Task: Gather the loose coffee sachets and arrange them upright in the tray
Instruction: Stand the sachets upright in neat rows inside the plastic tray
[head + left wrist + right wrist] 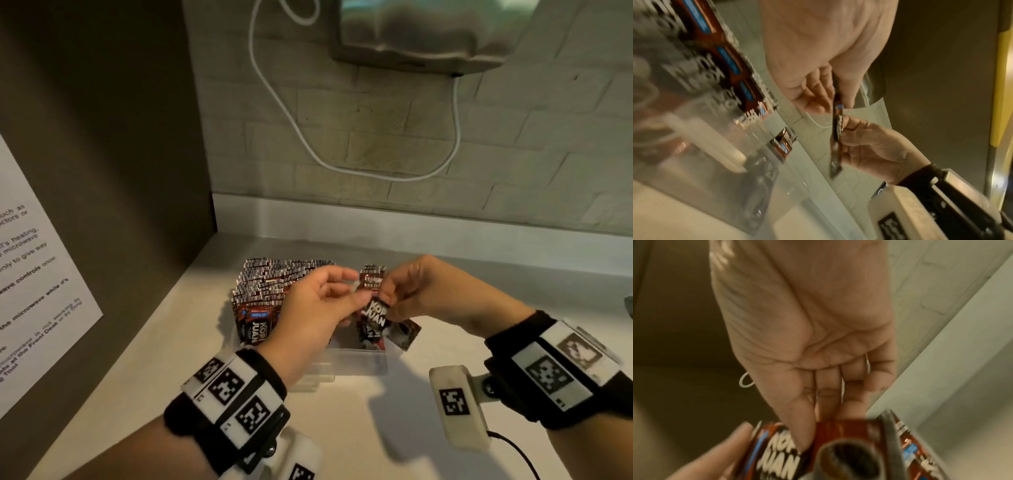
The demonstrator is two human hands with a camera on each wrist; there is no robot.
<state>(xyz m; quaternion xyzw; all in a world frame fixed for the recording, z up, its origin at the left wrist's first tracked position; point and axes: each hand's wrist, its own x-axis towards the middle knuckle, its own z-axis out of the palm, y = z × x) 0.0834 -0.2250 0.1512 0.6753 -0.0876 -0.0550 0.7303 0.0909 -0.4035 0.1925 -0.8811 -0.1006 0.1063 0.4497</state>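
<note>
A clear plastic tray (359,358) sits on the white counter, and a dense row of red-and-black coffee sachets (270,284) stands upright in its left part. Above the tray's right part, both hands hold a small bunch of sachets (376,310). My left hand (356,291) pinches it from the left and my right hand (385,296) from the right. One sachet (404,334) of the bunch hangs tilted over the tray's right rim. In the left wrist view a held sachet (836,133) shows edge-on between the left hand (828,104) and the right hand (849,128). The right wrist view shows the right hand (818,418) pinching the sachets (840,434).
A dark side panel with a printed paper notice (37,274) stands close on the left. Behind the tray rises a brick wall with a looping white cable (301,137) and a metal appliance (428,34) mounted above. Bare white counter (376,428) lies in front of the tray.
</note>
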